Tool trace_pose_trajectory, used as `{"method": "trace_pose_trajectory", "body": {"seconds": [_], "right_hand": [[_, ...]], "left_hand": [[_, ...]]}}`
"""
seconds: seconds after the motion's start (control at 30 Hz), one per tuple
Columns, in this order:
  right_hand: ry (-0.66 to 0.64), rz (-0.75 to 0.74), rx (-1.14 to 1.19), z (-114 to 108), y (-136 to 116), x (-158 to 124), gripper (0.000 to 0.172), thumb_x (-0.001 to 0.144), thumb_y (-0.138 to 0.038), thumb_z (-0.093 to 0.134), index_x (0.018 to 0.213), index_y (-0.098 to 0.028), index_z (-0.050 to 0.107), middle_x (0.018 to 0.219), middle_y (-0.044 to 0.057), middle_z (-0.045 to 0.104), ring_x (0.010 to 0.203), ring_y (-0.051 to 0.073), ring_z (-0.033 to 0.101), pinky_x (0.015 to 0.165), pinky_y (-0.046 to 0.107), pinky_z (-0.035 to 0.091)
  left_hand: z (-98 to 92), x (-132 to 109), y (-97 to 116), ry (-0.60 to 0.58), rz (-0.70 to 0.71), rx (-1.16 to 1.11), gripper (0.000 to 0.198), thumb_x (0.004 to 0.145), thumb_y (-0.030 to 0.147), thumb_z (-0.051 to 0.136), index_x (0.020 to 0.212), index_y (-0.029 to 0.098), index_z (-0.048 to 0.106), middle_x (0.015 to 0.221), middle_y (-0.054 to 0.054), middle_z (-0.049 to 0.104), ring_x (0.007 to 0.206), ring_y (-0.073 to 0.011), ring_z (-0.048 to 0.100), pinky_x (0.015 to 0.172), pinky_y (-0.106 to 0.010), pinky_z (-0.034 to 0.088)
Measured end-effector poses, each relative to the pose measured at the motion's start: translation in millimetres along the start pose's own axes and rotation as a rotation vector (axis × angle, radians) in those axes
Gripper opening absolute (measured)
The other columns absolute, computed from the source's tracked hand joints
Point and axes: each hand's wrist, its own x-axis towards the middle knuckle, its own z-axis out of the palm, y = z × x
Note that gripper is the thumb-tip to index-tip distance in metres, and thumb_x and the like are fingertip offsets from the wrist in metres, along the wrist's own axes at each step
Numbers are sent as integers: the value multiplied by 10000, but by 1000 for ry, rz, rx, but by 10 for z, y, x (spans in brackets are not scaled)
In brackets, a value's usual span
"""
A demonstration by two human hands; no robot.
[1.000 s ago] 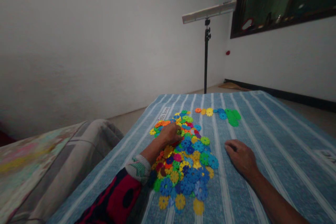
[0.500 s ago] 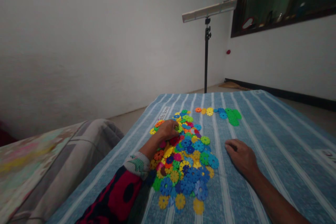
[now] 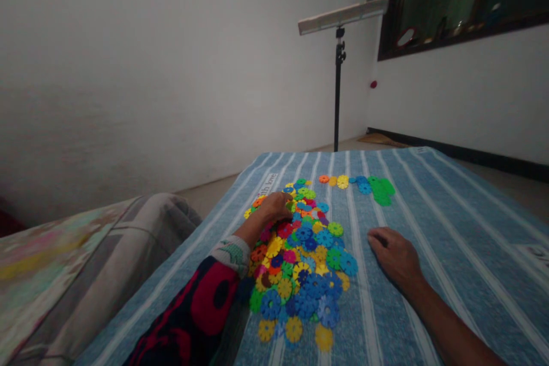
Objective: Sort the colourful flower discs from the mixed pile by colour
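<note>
My left hand (image 3: 274, 209) is over the upper left of a heap of flower-shaped plastic discs (image 3: 315, 286). Its thumb and forefinger stand a little apart, touching the discs, and the other fingers are hidden. I see no disc held between them. The discs are blue, yellow, green, red and orange and overlap one another. My right hand (image 3: 397, 254) rests on the striped cloth to the right of the heap, fingers curled in, with nothing visible in it. Farther off, a curved row of discs runs from an orange disc (image 3: 323, 179) to several overlapping green discs (image 3: 382, 191).
A blue and white striped cloth (image 3: 446, 229) covers the table. To the left is a surface draped with a grey and patterned cover (image 3: 141, 240). Beyond the table stands a black pole (image 3: 337, 97) with a long bar on top, near a dark-framed window (image 3: 454, 0).
My left hand and forearm have shifted slightly on the upper part of the heap, the sleeve moving a little to the right. My right hand and the row of discs are unchanged.
</note>
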Motion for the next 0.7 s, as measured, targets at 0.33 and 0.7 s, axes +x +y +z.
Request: {"method": "trace_pose_trajectory", "body": {"seconds": [0.33,0.7], "right_hand": [[5,-2,-17,2,2,1,310,820,-364,423,800,-217,695,910,43,710,868,206,636,771,315,455],[-10,7,3,-30,-47,2,303,818,-359,426,809,-219,695,911,38,708,873,210,629,791,322,454]], "left_hand": [[23,-105,108,52,18,53,256,717,264,601,947,211,700,1046,-81,714,993,-240,650,815,-280,476],[-125,292,222,67,-52,-7,442,750,292,638,1185,215,639,1074,-71,712,1024,-233,630,826,-268,462]]}}
